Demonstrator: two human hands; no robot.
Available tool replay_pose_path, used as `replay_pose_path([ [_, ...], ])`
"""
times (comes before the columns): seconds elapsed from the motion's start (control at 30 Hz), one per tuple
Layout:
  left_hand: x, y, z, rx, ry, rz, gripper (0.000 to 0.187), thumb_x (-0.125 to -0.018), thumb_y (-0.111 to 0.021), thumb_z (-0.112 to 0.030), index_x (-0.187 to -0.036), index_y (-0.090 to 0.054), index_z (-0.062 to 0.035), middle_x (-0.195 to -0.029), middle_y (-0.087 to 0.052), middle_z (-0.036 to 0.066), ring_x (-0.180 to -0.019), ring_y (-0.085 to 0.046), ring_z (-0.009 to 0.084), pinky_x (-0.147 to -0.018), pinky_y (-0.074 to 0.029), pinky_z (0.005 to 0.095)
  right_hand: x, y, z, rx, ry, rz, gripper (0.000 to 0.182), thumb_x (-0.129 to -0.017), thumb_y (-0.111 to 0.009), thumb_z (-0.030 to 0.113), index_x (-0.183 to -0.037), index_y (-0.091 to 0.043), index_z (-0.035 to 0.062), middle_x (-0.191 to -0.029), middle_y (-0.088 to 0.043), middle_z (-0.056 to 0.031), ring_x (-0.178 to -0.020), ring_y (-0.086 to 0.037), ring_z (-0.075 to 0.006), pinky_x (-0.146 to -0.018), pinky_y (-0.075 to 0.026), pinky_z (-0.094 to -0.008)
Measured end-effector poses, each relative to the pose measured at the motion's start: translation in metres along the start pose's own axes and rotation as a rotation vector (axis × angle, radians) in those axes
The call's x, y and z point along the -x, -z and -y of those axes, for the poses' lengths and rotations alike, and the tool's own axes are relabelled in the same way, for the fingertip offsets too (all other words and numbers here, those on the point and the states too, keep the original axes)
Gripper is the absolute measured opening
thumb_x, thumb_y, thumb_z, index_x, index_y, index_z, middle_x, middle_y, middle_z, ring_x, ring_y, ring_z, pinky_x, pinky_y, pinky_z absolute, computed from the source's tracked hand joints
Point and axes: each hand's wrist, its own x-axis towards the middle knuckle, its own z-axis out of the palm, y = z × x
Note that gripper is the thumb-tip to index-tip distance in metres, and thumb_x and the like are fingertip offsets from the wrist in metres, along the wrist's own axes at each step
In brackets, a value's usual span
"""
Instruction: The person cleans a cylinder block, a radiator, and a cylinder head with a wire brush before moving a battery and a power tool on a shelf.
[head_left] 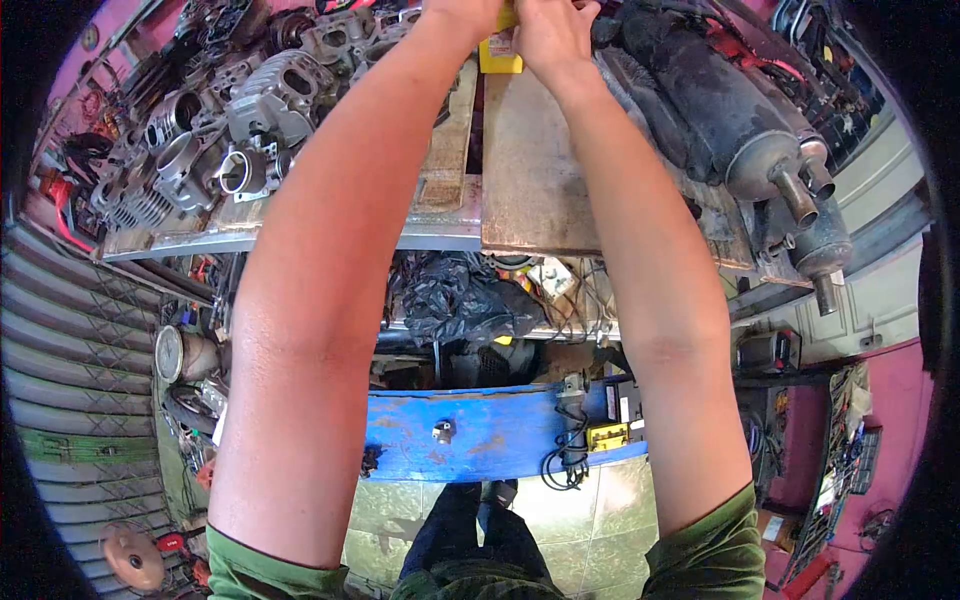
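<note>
Both my arms stretch forward to the top edge of the view. My left hand [468,12] is cut off by that edge, so its fingers are hidden; it is at the left side of a yellow box [501,56] with a pale label. Against the box's right side, my right hand [552,38] has its fingers curled in, partly out of view. The box is above the far part of a wooden board [530,170]. Grey metal engine parts [275,95] crowd the bench on the left. Dark exhaust mufflers [735,125] lie on the right.
Below the bench edge is a black plastic bag [460,295]. A blue bench [500,430] nearer me bears a corded power tool [572,425], a yellow item [607,437] and a small metal part [443,431]. A folding metal shutter [85,400] stands on the left.
</note>
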Motion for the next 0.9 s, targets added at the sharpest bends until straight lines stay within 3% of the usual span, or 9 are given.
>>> replay_pose_path([
  [0.1, -0.004, -0.011, 0.001, -0.033, -0.029, 0.184, 0.028, -0.089, -0.063, -0.031, -0.11, -0.076, -0.0189, -0.112, -0.076, 0.011, -0.115, -0.069, 0.0295, -0.12, -0.018, 0.0647, 0.011, 0.038, 0.011, 0.056, 0.043, 0.057, 0.037, -0.092, -0.06, 0.012, -0.129, -0.064, 0.0101, -0.119, -0.073, -0.0104, -0.126, -0.058, -0.0296, -0.096, -0.041, -0.0582],
  [0.23, 0.012, 0.052, -0.017, 0.01, -0.102, 0.104, 0.029, -0.086, -0.069, -0.031, -0.112, -0.076, -0.019, -0.108, -0.077, 0.009, -0.116, -0.069, 0.0278, -0.12, -0.02, 0.064, 0.0, 0.053, 0.004, 0.113, 0.123, 0.044, 0.037, -0.087, -0.066, 0.014, -0.123, -0.069, 0.0082, -0.119, -0.073, -0.0124, -0.125, -0.059, -0.0312, -0.096, -0.046, -0.0559],
  [0.33, 0.014, 0.077, -0.022, -0.041, -0.083, 0.133, 0.021, -0.076, -0.075, -0.02, -0.096, -0.079, -0.015, -0.097, -0.077, 0.014, -0.11, -0.07, 0.0282, -0.111, -0.033, 0.0584, 0.004, 0.081, 0.005, 0.068, 0.125, -0.02, 0.028, -0.081, -0.068, 0.013, -0.106, -0.075, 0.0044, -0.113, -0.073, -0.0164, -0.119, -0.062, -0.0323, -0.094, -0.047, -0.0512],
  [0.37, 0.024, 0.082, -0.024, 0.068, -0.104, -0.061, 0.014, -0.075, -0.073, -0.015, -0.087, -0.079, -0.0133, -0.089, -0.075, 0.014, -0.105, -0.07, 0.0282, -0.102, -0.038, 0.055, 0.011, 0.096, 0.004, 0.041, 0.126, -0.034, 0.025, -0.081, -0.067, 0.011, -0.102, -0.076, 0.0036, -0.111, -0.073, -0.0168, -0.118, -0.062, -0.0327, -0.093, -0.047, -0.0499],
  [0.43, 0.038, 0.104, -0.033, 0.013, -0.122, -0.155, 0.013, -0.075, -0.071, -0.013, -0.085, -0.078, -0.0118, -0.087, -0.075, 0.013, -0.103, -0.069, 0.0283, -0.099, -0.038, 0.0542, 0.028, 0.141, 0.007, 0.002, 0.193, -0.113, 0.021, -0.079, -0.065, 0.009, -0.094, -0.077, 0.0022, -0.107, -0.074, -0.0156, -0.111, -0.062, -0.0333, -0.092, -0.047, -0.0464],
  [0.53, 0.073, 0.165, -0.06, 0.05, -0.169, -0.229, 0.011, -0.076, -0.067, -0.01, -0.08, -0.077, -0.0079, -0.081, -0.073, 0.013, -0.104, -0.066, 0.0295, -0.097, -0.038, 0.0534, 0.062, 0.193, 0.003, 0.005, 0.197, 0.024, 0.018, -0.077, -0.066, 0.008, -0.089, -0.077, 0.0017, -0.104, -0.074, -0.013, -0.107, -0.062, -0.033, -0.091, -0.046, -0.0441],
  [0.6, 0.103, 0.208, -0.086, 0.125, -0.208, -0.007, 0.023, -0.082, -0.065, -0.01, -0.102, -0.076, -0.0063, -0.101, -0.073, 0.013, -0.118, -0.061, 0.0301, -0.099, -0.037, 0.0537, 0.096, 0.215, -0.005, 0.012, 0.182, 0.013, 0.019, -0.078, -0.067, 0.007, -0.095, -0.075, 0.0044, -0.105, -0.074, -0.0094, -0.105, -0.061, -0.0315, -0.092, -0.044, -0.0499],
  [0.73, 0.154, 0.224, -0.143, 0.19, -0.235, -0.207, 0.011, -0.08, -0.075, -0.013, -0.091, -0.079, -0.013, -0.099, -0.075, 0.007, -0.106, -0.068, 0.0218, -0.1, -0.035, 0.0522, 0.179, 0.276, -0.035, -0.117, 0.223, -0.06, 0.029, -0.079, -0.071, 0.007, -0.108, -0.073, 0.0036, -0.114, -0.075, -0.0058, -0.103, -0.064, -0.0251, -0.091, -0.046, -0.0463],
  [0.9, 0.219, 0.221, -0.242, 0.5, -0.214, -0.009, 0.007, -0.08, -0.075, -0.011, -0.085, -0.077, -0.0069, -0.085, -0.074, 0.007, -0.1, -0.068, 0.0208, -0.097, -0.035, 0.0487, 0.279, 0.302, -0.088, -0.218, 0.213, -0.022, 0.026, -0.081, -0.069, 0.005, -0.104, -0.074, -0.0051, -0.111, -0.077, -0.0126, -0.097, -0.064, -0.0241, -0.086, -0.047, -0.0365],
])
